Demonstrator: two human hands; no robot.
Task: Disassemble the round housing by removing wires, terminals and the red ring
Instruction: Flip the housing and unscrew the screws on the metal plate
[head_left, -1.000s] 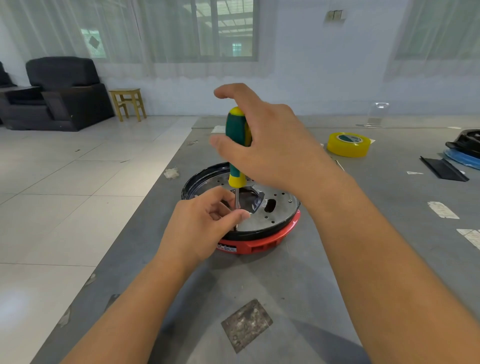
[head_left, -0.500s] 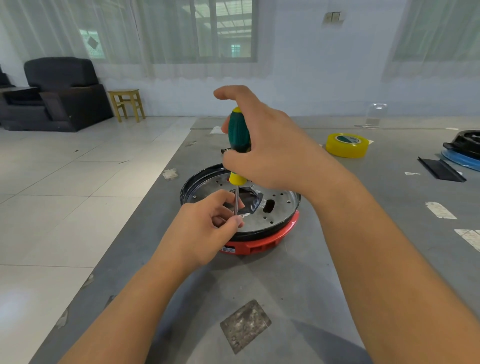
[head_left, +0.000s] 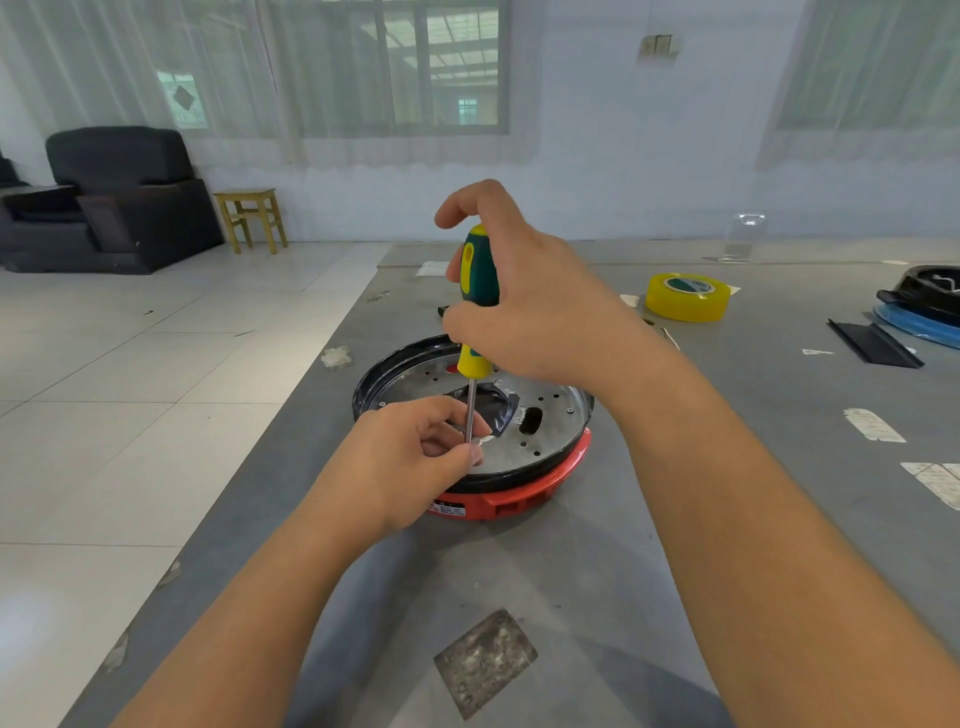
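The housing (head_left: 540, 415) sits near the middle of the grey tabletop (head_left: 597, 571), its red ring (head_left: 530, 493) showing under the black rim at 5 o'clock. The right hand (head_left: 540, 312) curls its grip around the green-and-yellow handle of a screwdriver (head_left: 477, 291), held upright with the tip down at the metal plate's 8 o'clock edge. The left hand (head_left: 410, 462) pinches the shaft low down between thumb and fingers. A yellow tape roll (head_left: 685, 297) lies at 2 o'clock from the housing, well apart. A black strip (head_left: 872, 344) lies further right.
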